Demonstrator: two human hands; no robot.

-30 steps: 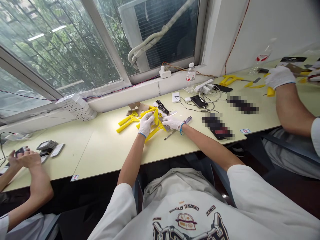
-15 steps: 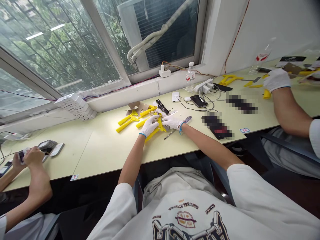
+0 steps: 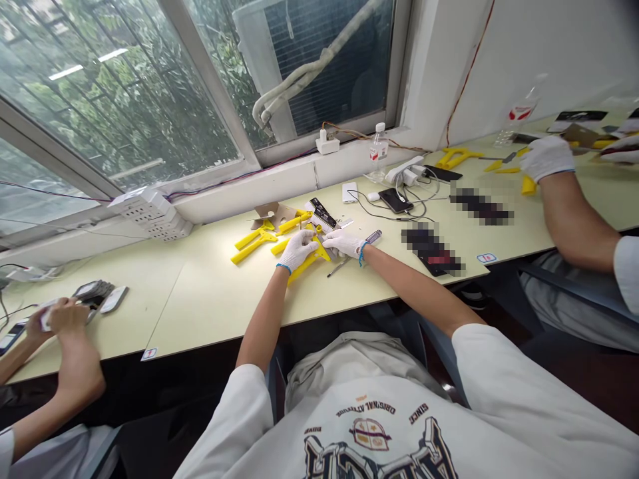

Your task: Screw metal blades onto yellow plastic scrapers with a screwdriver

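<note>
My left hand (image 3: 298, 249), in a white knit glove with a blue cuff, is closed around a yellow plastic tool (image 3: 303, 267) with a long handle and a wide triangular head, like a scraper. My gloved right hand (image 3: 344, 243) is at the tool's head, its fingers bent against a small grey part (image 3: 327, 247). Fingers hide most of that part. A screwdriver with a clear purplish handle (image 3: 373, 237) lies by the right hand, a thin shaft showing below the wrist. More yellow handle pieces (image 3: 253, 243) lie left of and behind my left hand.
Behind my hands are an open cardboard box (image 3: 273, 214) and a black-and-white package (image 3: 322, 214). To the right lie a phone (image 3: 395, 199) with cables, a power strip (image 3: 407, 174) and a bottle (image 3: 379, 154). Co-workers' hands (image 3: 546, 158) are at both sides.
My left hand has shifted slightly on the yellow tool, and its fingers sit a little lower. The right hand stays at the tool's head, almost unmoved.
</note>
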